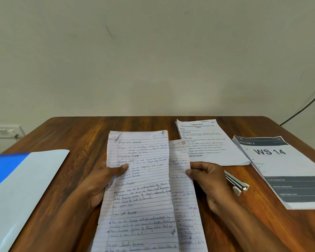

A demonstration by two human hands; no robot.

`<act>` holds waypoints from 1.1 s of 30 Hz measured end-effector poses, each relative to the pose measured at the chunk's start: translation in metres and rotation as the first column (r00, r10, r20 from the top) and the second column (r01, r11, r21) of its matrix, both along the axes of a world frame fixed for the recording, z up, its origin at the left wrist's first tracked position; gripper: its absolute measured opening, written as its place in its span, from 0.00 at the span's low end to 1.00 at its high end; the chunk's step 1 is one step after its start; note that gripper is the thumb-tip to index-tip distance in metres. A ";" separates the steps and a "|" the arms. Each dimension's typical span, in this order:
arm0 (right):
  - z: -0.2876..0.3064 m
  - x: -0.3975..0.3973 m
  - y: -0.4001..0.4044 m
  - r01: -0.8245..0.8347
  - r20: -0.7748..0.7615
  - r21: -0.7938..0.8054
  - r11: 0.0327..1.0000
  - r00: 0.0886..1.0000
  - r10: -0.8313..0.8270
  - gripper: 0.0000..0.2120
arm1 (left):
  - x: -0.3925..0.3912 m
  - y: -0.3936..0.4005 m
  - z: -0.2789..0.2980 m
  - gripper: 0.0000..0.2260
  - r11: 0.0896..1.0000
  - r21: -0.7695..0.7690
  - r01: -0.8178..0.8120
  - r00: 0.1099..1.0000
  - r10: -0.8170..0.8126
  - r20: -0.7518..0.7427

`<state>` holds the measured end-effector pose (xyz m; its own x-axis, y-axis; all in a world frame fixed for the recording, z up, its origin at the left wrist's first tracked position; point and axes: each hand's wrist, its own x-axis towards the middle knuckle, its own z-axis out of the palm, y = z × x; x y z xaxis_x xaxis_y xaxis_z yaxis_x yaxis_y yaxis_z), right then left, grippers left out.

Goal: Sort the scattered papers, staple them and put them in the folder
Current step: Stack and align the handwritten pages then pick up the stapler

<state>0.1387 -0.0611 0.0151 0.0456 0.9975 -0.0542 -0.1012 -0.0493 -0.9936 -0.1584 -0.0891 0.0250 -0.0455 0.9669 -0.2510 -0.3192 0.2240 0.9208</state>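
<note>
Head view of a wooden counter (80, 135) set against a plain wall. The left hand (100, 180) gripped the left edge of a handwritten ruled sheet (140, 188), its thumb pressed on the written face about a third of the way down. The right hand (205, 179) pinched the right edge of a second ruled sheet (180, 160), which lay partly under the first and showed a circled number at its top corner. Both sheets ran from mid-counter toward the near edge, the top sheet overlapping the second along its right side. The blue-and-white folder (20, 188) lay flat at the near left, apart from the sheets. A white stapler (236, 182) rested on the counter just behind the right hand; whether they touched could not be told. A printed task sheet (207, 142) lay at the far right of centre, its upper left corner close to the second sheet. A fanned stack of printed pages (280, 170) headed "WS 14" lay at the right edge. A wall socket (2, 131) was visible at far left, a dark cable (307, 104) at far right.
</note>
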 end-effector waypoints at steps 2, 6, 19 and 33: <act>0.000 -0.001 0.000 0.001 0.005 -0.001 1.000 1.000 -0.001 0.11 | -0.001 0.001 -0.002 0.19 1.000 0.001 0.003 1.000 -0.003 0.001; 0.000 0.000 0.000 0.010 -0.003 -0.007 1.000 1.000 -0.010 0.10 | 0.002 0.001 -0.001 0.18 0.999 0.042 -0.013 0.999 0.015 -0.046; 0.002 -0.018 -0.008 0.054 0.016 0.064 0.997 0.998 -0.055 0.04 | 0.036 -0.011 -0.003 0.10 0.967 0.241 0.080 0.943 0.005 -0.332; -0.007 -0.027 -0.017 -0.117 0.303 0.224 0.968 0.952 0.045 0.16 | 0.062 -0.010 -0.015 0.51 0.882 0.440 -0.170 0.922 0.300 -0.244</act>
<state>0.1115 -0.0786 0.0080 -0.0577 0.9807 0.1866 0.1904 0.1943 -0.9623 -0.0966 -0.0992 0.0103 -0.2933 0.9304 0.2198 -0.0128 -0.2337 0.9722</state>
